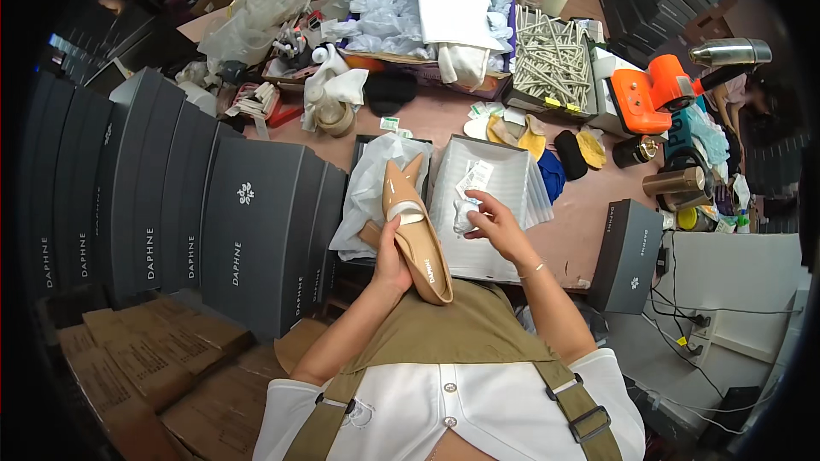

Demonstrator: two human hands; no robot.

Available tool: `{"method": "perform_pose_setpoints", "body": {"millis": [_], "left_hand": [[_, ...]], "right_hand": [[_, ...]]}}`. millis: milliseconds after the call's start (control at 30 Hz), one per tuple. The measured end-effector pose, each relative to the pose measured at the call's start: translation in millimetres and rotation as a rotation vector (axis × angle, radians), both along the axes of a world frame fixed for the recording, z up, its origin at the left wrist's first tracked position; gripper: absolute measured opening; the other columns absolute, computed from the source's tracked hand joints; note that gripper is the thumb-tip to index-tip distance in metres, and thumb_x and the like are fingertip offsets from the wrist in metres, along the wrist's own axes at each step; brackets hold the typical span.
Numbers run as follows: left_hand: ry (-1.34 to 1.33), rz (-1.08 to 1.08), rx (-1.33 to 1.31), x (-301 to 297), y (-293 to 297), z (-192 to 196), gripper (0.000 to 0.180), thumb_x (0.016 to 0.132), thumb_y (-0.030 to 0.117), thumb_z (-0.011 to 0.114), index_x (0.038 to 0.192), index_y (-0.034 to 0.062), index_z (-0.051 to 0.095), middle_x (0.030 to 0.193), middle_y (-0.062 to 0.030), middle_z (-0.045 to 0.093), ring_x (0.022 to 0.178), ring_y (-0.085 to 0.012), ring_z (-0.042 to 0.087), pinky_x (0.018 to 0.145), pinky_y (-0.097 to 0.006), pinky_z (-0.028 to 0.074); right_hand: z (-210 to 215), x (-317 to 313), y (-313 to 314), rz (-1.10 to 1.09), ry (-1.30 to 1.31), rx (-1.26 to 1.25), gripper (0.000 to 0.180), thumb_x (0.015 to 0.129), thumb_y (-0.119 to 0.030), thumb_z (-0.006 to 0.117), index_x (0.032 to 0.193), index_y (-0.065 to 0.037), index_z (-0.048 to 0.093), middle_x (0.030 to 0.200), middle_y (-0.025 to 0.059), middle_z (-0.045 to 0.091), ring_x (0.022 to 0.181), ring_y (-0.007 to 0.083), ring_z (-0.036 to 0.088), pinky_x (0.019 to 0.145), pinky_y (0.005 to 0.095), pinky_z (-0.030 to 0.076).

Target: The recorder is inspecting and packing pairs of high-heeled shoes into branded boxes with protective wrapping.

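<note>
A beige pointed pump [417, 243] rests in my left hand [391, 258], toe away from me and heel end near my apron. White padding shows inside the shoe, toward the toe. My right hand [500, 229] pinches a crumpled white paper wad [464, 216] over the box lid [483, 249], which is lined with translucent ribbed sheet. White labels [475, 177] lie on that lining. Behind the held pump, part of another beige shoe [413, 169] shows on white tissue paper [367, 192] in an open dark box [366, 143].
Dark grey shoeboxes [256, 230] stack up at left, above brown cartons [162, 350]. Beyond the lid is a tray of pale sticks [553, 64]. An orange tool [653, 94], a dark flask [634, 151] and a grey shoebox [628, 256] stand at right. Yellow pads [590, 149] lie nearby.
</note>
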State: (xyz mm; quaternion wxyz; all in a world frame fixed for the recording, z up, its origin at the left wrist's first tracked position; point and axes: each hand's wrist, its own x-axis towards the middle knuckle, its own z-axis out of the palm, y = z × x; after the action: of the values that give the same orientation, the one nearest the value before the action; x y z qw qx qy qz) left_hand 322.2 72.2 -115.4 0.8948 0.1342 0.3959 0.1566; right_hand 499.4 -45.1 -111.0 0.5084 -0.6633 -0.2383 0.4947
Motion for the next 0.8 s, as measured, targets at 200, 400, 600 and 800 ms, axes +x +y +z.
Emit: {"method": "perform_pose_setpoints", "body": {"millis": [200,400,600,800], "left_hand": [[-0.114,-0.091,-0.039,13,-4,6,0.049,0.094,0.042,0.044,0.124,0.0028,0.047,0.116,-0.0119,0.058,0.107,-0.0235,0.058,0.095,-0.04,0.045],[-0.067,-0.161,-0.019,15,-21,11,0.043,0.095,0.04,0.048,0.12,0.0051,0.049,0.115,-0.0089,0.057,0.106,-0.0217,0.056,0.094,-0.038,0.045],[-0.142,-0.195,0.03,29,-39,19,0.056,0.098,0.051,0.036,0.128,0.0053,0.044,0.124,-0.0096,0.052,0.116,-0.0213,0.05,0.099,-0.037,0.042],[-0.161,-0.232,0.035,60,-71,33,0.069,0.094,0.063,0.032,0.133,0.0062,0.041,0.13,-0.0113,0.049,0.121,-0.0233,0.048,0.103,-0.04,0.04]], "right_hand": [[40,-33,21,0.215,-0.468,0.262,0.024,0.087,-0.016,0.063,0.108,-0.004,0.058,0.094,0.0095,0.061,0.08,0.0208,0.062,0.069,0.0322,0.051],[73,-53,5,0.193,-0.743,0.018,0.036,0.081,-0.021,0.069,0.11,-0.001,0.061,0.106,0.0176,0.061,0.086,0.0332,0.062,0.074,0.0371,0.051],[58,-38,-22,0.197,-0.815,0.096,0.033,0.077,-0.014,0.069,0.107,-0.004,0.061,0.11,0.0138,0.061,0.091,0.03,0.061,0.077,0.0388,0.046],[53,1,-43,0.173,-1.138,0.378,0.031,0.073,-0.009,0.068,0.103,-0.008,0.062,0.11,0.0079,0.061,0.105,0.0259,0.053,0.084,0.0382,0.042]]}}
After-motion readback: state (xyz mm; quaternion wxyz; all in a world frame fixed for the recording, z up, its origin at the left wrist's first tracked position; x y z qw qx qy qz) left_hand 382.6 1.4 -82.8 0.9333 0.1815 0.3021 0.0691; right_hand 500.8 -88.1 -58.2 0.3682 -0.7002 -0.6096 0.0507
